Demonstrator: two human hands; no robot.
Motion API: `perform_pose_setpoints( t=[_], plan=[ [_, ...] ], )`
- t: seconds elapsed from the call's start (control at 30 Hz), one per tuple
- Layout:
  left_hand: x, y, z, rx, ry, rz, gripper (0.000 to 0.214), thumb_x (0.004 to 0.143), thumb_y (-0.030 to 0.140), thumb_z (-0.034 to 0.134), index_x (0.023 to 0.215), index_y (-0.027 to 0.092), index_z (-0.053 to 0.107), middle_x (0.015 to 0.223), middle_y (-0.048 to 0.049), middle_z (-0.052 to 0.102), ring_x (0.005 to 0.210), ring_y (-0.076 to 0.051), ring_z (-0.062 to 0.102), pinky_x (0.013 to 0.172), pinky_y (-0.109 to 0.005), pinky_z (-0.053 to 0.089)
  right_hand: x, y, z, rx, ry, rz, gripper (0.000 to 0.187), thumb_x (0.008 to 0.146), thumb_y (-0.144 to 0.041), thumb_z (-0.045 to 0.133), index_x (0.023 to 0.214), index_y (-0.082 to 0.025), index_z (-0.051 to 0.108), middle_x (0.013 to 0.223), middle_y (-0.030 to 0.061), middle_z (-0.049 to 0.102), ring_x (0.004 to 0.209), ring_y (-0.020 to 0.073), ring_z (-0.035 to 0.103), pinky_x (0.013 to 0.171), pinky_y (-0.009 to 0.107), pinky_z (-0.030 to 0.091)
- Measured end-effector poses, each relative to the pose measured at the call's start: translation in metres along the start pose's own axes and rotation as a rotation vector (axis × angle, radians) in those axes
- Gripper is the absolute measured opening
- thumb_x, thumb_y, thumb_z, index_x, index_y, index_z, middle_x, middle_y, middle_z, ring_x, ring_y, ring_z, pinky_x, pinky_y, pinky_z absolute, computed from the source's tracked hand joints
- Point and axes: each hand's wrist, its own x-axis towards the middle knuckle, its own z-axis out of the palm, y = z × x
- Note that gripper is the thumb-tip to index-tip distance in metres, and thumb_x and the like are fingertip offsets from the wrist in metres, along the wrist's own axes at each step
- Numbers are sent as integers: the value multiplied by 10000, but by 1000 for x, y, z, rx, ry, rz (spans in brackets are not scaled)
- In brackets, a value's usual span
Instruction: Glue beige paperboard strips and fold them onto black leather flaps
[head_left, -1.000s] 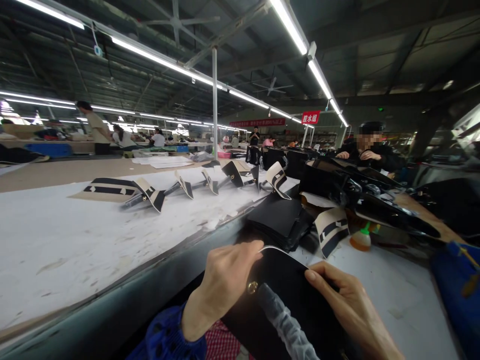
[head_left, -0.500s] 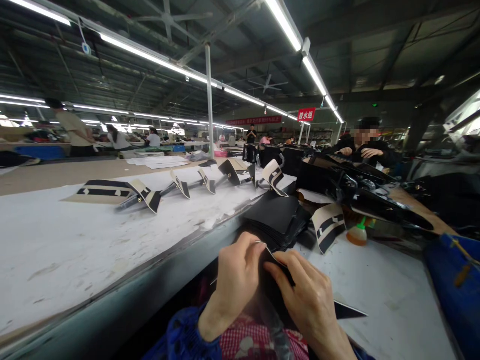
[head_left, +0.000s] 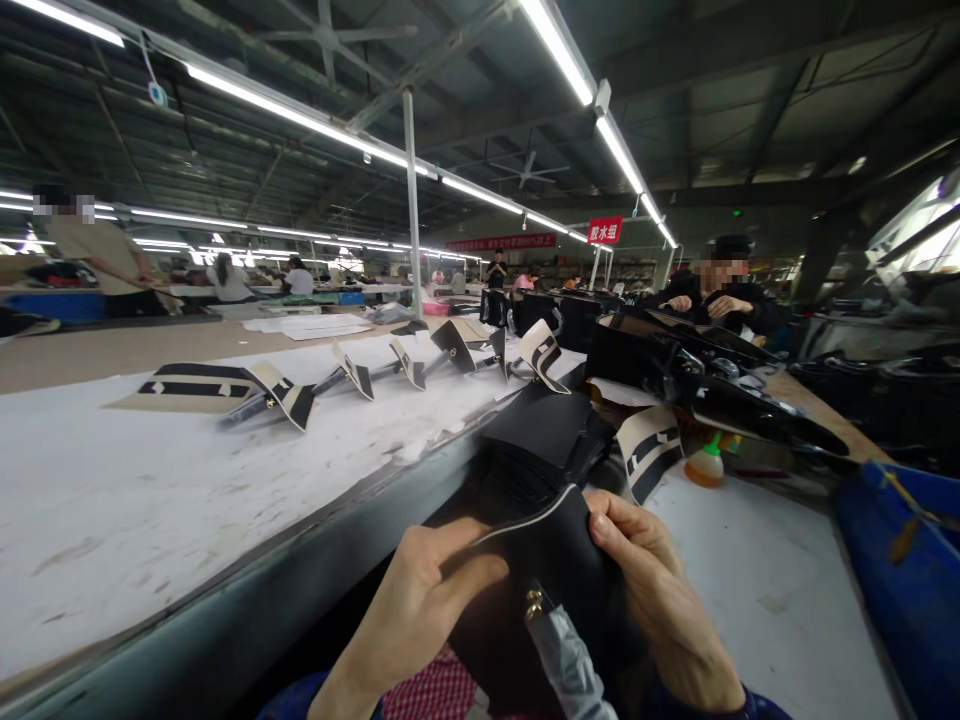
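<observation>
Between my hands is a black leather panel [head_left: 544, 550] with a pale cut edge, bent in a curve. A gold metal fitting sits on its face, and a strap wrapped in clear plastic [head_left: 566, 660] hangs from that fitting. My left hand [head_left: 431, 590] pinches the panel's left edge between thumb and fingers. On the upper right corner, my right hand [head_left: 652, 565] grips with thumb and bent fingers. Just beyond lies a stack of black leather pieces [head_left: 536, 430]. Beside the stack, a beige-and-black panel [head_left: 651, 455] stands curved.
Several similar panels with straps [head_left: 281, 390] line the white-covered table [head_left: 172, 500]. A glue bottle with green tip [head_left: 705, 465] stands right of the stack. Glossy black bag pieces [head_left: 675, 365] pile up behind. A blue bin [head_left: 900, 550] is at right. A co-worker [head_left: 724, 285] sits across.
My hands have moved apart, the left one leftward and down. The panel's broad face, gold fitting and wrapped strap now show between them. The view has shifted slightly.
</observation>
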Motion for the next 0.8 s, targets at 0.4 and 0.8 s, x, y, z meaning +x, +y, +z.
perform_pose_setpoints(
  t=[0.4, 0.8],
  plan=[
    [6, -17, 8, 73, 147, -39, 437, 921, 513, 552, 647, 181, 480, 607, 46, 370, 577, -110, 331, 510, -242, 262, 4, -33, 17, -629, 242, -692, 269, 1009, -445, 587, 885, -206, 566, 679, -52, 572, 519, 83, 542, 523, 180, 433],
    [2, -24, 5, 182, 114, 169, 415, 966, 372, 528, 621, 197, 377, 591, 63, 313, 543, -89, 288, 507, -228, 258, 10, -29, 20, -536, 217, -395, 520, 1073, -411, 389, 595, -215, 334, 494, -73, 318, 411, 75, 285, 400, 222, 253]
  ],
)
